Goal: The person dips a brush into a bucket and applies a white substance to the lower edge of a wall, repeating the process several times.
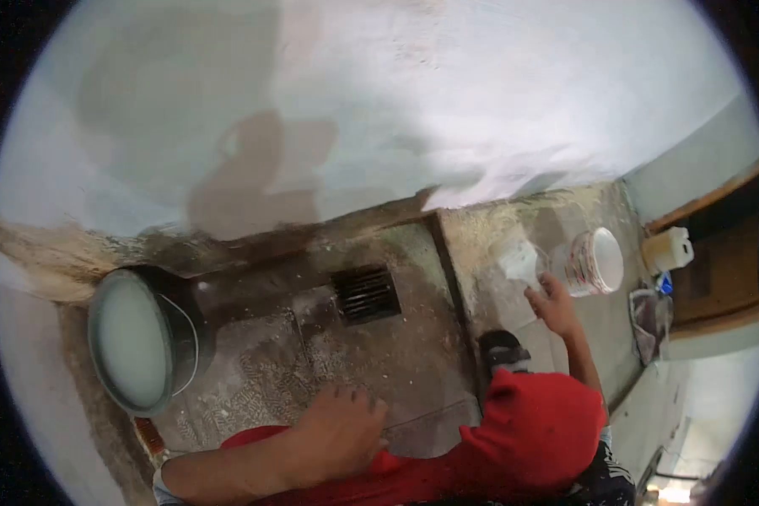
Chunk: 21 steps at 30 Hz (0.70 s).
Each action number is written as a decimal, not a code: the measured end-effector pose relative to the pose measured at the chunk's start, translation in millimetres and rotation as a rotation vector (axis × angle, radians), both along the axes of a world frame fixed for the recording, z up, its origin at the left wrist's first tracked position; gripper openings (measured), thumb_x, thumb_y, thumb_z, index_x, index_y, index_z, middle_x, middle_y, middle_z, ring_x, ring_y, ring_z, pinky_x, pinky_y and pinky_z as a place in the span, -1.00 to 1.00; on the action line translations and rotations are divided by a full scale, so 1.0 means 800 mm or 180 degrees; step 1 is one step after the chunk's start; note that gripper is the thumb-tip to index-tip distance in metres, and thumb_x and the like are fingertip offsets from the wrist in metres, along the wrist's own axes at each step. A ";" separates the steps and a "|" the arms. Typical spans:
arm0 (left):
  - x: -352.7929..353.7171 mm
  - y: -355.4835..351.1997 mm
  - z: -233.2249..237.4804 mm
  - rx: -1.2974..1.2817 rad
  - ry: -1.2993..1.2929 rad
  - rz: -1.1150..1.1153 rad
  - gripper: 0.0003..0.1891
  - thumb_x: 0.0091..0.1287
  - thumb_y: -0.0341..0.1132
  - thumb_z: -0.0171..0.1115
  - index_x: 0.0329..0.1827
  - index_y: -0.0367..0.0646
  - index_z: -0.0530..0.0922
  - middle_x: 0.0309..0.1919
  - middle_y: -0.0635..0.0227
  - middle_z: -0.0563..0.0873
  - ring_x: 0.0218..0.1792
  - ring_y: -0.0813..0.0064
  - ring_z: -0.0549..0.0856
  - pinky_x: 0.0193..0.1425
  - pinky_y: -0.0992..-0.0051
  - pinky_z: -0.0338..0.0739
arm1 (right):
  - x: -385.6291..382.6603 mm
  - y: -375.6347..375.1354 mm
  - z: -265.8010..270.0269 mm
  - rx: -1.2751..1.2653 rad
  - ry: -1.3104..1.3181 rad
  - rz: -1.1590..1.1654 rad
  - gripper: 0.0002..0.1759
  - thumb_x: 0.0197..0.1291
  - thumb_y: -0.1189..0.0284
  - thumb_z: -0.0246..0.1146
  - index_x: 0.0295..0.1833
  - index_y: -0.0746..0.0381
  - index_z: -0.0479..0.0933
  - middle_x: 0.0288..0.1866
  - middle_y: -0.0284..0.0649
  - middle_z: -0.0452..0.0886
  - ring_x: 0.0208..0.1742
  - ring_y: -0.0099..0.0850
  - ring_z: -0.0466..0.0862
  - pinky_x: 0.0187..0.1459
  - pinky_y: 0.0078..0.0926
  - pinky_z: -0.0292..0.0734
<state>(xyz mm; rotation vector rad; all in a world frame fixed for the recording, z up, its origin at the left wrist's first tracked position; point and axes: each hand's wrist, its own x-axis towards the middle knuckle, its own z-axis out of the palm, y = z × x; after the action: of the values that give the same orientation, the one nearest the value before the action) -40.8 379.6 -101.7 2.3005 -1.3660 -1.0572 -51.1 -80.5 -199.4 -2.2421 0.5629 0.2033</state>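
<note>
My right hand (553, 306) grips the handle of a wide, flat, white brush-like tool (519, 260), which is blurred and hangs over the pale floor slab near the wall. Just right of it lies or tilts a white bucket with a printed pattern (594, 263), its mouth facing right. My left hand (341, 426) rests by my red-clothed knee, back of the hand up, with nothing seen in it; its fingers are foreshortened. To the left stands a dark bucket (131, 341) with a wire handle, nearly full of whitish liquid.
A whitish wall (354, 101) with damp patches runs along the front. A floor drain grate (367, 295) sits between the buckets, beside a raised floor edge (455, 295). A yellowish jerrycan (668, 250) and a cloth (651, 325) lie at right. My sandalled foot (504, 350) is on the slab.
</note>
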 end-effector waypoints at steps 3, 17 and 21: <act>-0.012 0.012 -0.002 -0.0328 0.0284 -0.0416 -0.48 0.45 0.04 0.15 0.16 -0.29 0.48 -0.06 -0.05 0.67 0.01 -0.06 0.68 0.14 0.01 0.52 | -0.038 0.002 0.053 -0.0026 -0.0431 -0.0553 -0.43 0.27 0.37 0.39 0.28 0.41 0.39 -0.47 -0.35 0.50 -0.55 -0.57 0.51 -0.57 -0.52 0.39; -0.023 0.045 0.002 -0.0384 0.0096 -0.1173 -0.44 0.50 0.08 0.05 0.24 -0.27 0.46 0.05 -0.09 0.66 0.11 -0.09 0.66 0.20 0.01 0.51 | 0.064 -0.120 0.309 -0.2806 0.2241 0.1067 -0.77 0.12 0.33 0.27 -0.42 0.29 0.60 -0.60 -0.21 0.58 -0.62 -0.32 0.55 -0.50 -0.23 0.53; -0.030 0.049 0.020 -0.0230 -0.0122 -0.0910 -0.44 0.49 0.07 0.04 0.26 -0.28 0.47 0.03 -0.06 0.67 0.06 -0.03 0.68 0.17 0.05 0.50 | 0.063 -0.118 0.316 -0.1120 0.2264 -0.0613 -0.83 0.28 0.40 0.17 -0.39 0.16 0.49 -0.58 -0.39 0.47 -0.72 -0.63 0.31 -0.76 -0.58 0.18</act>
<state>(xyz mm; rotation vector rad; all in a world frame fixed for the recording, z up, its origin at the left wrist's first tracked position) -64.7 418.6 -85.6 2.1280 -1.7577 -1.0268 -0.4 -175.0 53.4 -2.3987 1.2641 0.8774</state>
